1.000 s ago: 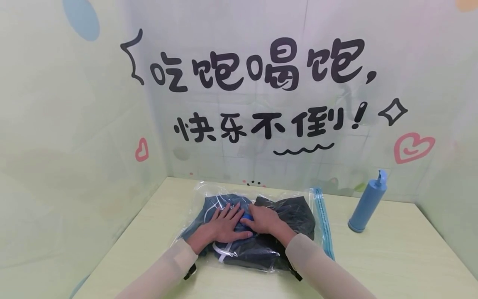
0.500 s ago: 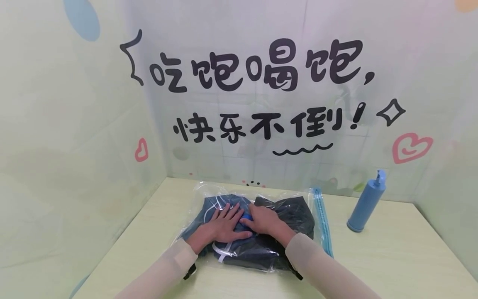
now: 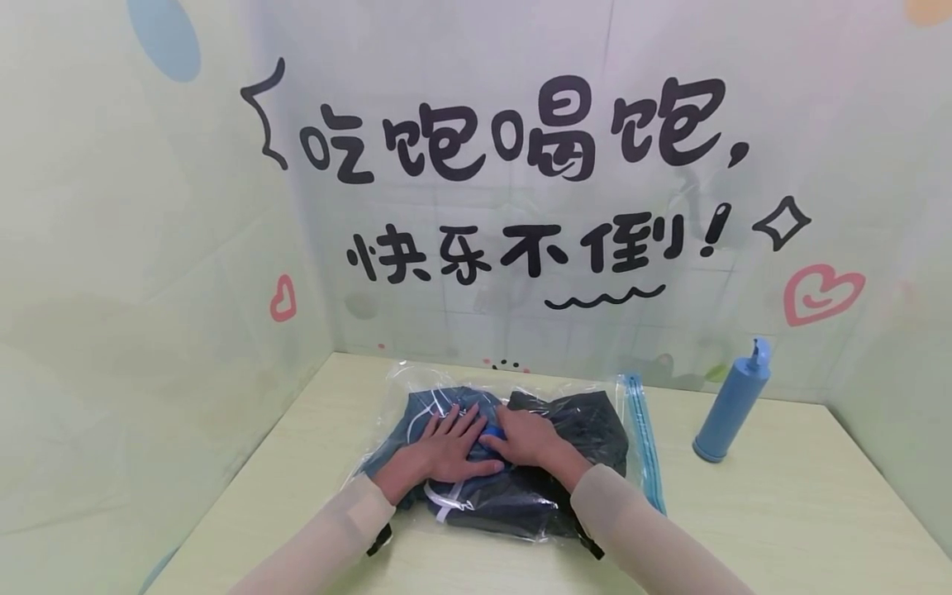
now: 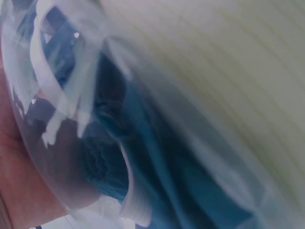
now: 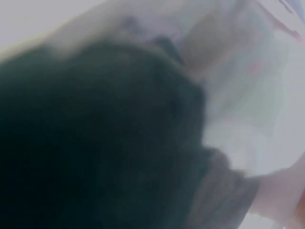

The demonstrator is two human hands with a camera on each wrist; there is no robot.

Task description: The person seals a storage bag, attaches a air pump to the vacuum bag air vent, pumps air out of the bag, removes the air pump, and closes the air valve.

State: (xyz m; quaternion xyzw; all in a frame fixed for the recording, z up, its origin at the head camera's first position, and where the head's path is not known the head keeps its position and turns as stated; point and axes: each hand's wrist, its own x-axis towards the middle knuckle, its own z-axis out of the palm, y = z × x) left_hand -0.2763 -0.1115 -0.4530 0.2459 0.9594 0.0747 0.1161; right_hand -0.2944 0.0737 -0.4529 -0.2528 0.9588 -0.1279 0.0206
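Note:
A clear plastic storage bag [image 3: 405, 378] lies on the table, holding a blue garment [image 3: 402, 438] with white trim and a black garment [image 3: 598, 426]. My left hand [image 3: 446, 448] rests flat on the bag over the blue garment, fingers spread. Beside it, my right hand [image 3: 530, 438] pinches a small blue valve cap [image 3: 492, 433] between thumb and fingers; much of the cap is hidden. The left wrist view has blue cloth [image 4: 157, 157] under shiny film, next to the hand's edge. Blurred dark cloth [image 5: 95, 138] fills much of the right wrist view.
A blue hand pump [image 3: 732, 409] stands upright on the pale wooden table [image 3: 803, 512], right of the bag. Along the bag's right edge runs a blue zip strip [image 3: 645, 442]. Printed wall sheets [image 3: 446, 330] enclose the table at the back and sides.

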